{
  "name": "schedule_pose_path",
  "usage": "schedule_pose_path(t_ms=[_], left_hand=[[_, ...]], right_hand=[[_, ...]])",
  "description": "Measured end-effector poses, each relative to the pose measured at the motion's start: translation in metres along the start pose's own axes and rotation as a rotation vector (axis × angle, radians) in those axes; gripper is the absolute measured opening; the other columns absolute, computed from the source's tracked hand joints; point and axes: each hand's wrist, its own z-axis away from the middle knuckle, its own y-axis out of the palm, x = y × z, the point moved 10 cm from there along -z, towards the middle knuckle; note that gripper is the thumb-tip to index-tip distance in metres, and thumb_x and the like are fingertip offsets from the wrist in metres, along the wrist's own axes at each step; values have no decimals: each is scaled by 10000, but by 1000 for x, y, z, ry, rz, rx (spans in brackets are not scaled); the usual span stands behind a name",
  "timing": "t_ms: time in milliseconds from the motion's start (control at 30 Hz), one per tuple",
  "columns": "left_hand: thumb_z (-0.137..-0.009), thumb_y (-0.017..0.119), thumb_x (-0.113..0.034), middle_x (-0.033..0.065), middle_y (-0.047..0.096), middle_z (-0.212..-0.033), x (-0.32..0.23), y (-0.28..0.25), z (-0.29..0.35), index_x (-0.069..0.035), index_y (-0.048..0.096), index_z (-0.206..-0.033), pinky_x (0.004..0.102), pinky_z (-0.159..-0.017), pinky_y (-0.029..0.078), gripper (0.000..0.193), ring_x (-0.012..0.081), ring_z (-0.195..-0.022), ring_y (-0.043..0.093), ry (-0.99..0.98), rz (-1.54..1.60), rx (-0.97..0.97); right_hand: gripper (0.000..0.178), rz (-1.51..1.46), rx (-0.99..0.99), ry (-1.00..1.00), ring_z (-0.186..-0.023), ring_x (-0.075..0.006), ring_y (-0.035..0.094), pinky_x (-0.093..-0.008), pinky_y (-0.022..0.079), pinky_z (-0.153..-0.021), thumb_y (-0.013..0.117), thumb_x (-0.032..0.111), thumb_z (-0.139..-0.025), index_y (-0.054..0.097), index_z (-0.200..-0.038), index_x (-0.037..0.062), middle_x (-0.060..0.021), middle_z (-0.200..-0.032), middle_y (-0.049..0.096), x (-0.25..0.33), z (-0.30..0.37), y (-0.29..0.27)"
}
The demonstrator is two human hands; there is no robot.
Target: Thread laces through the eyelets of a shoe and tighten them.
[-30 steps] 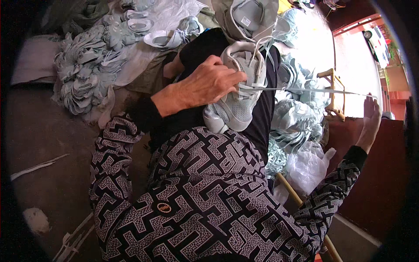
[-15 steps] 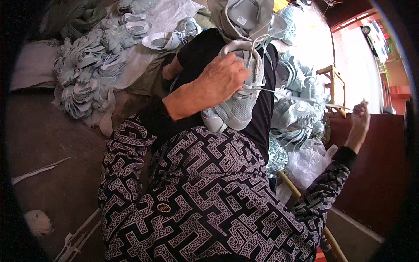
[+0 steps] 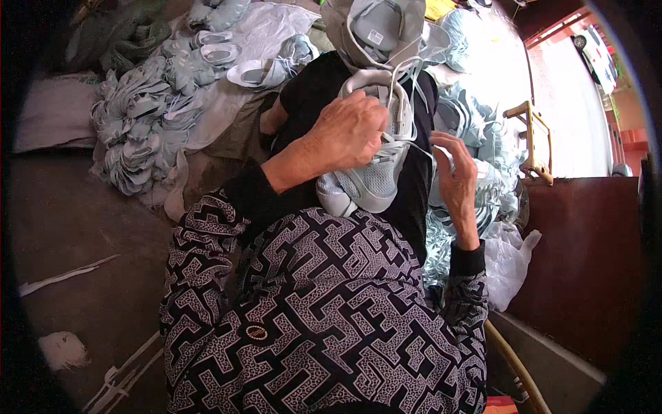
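A light grey shoe upper (image 3: pixel 378 181) with mesh panels and white laces (image 3: pixel 411 131) lies across my black-trousered thighs. My left hand (image 3: pixel 350 131) is closed on its lacing area; the fingertips are hidden behind the knuckles. Just right of the upper, my right hand (image 3: pixel 456 172) has its fingers loosely curled and apart, close to a lace strand that runs toward it. Against the top of this upper sits another grey upper (image 3: pixel 378 34), its opening facing up and a white label inside.
Heaps of pale uppers lie on the left (image 3: pixel 141 131) and right (image 3: pixel 476 145). Several uppers rest on a white sheet (image 3: pixel 255 27). A white plastic bag (image 3: pixel 509 265), a bamboo frame (image 3: pixel 534 141) and a dark red panel (image 3: pixel 579 262) stand to the right. Loose strips (image 3: pixel 121 379) lie on the floor.
My right hand has come back left from far out, where it held a lace stretched taut, to beside the upper. The lace has slackened. My left hand keeps its hold.
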Motion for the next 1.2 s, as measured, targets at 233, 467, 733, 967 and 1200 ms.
schedule_pose_path(t_ms=[233,467,733,967,1200], left_hand=[[-738,574,-84,102,538,-802,1,1,-3,-45,529,-784,407,-720,449,76,297,-818,533,-14,28,-74],[-735,567,-71,113,541,-777,6,0,-6,-33,528,-759,405,-715,446,59,305,-794,535,16,98,-84],[-729,561,-70,112,547,-767,6,-1,-8,-27,536,-760,408,-704,444,58,311,-787,539,56,122,-68],[-732,565,-66,113,548,-765,7,-1,-9,-24,539,-766,410,-697,444,60,310,-766,536,50,133,-52],[-748,582,-63,108,559,-759,8,-12,-6,-14,552,-799,372,-704,461,78,262,-757,567,60,177,-11]], right_hand=[[155,41,88,85,-771,-303,594,-366,467,-674,655,115,-800,611,-921,29,-117,-853,629,4,6,31],[190,-576,333,558,-694,-157,563,-282,456,-674,590,178,-899,610,-861,-7,-24,-722,568,-18,26,40],[305,-1368,159,618,-695,-125,551,-258,460,-728,503,282,-964,575,-948,-13,-1,-697,537,-22,10,46],[310,-1232,170,579,-708,-103,567,-239,453,-707,490,278,-969,583,-945,-17,-8,-709,554,-20,-3,43],[274,-1063,432,394,-680,-108,573,-241,459,-659,547,225,-928,636,-916,-34,-54,-743,609,13,8,32]])
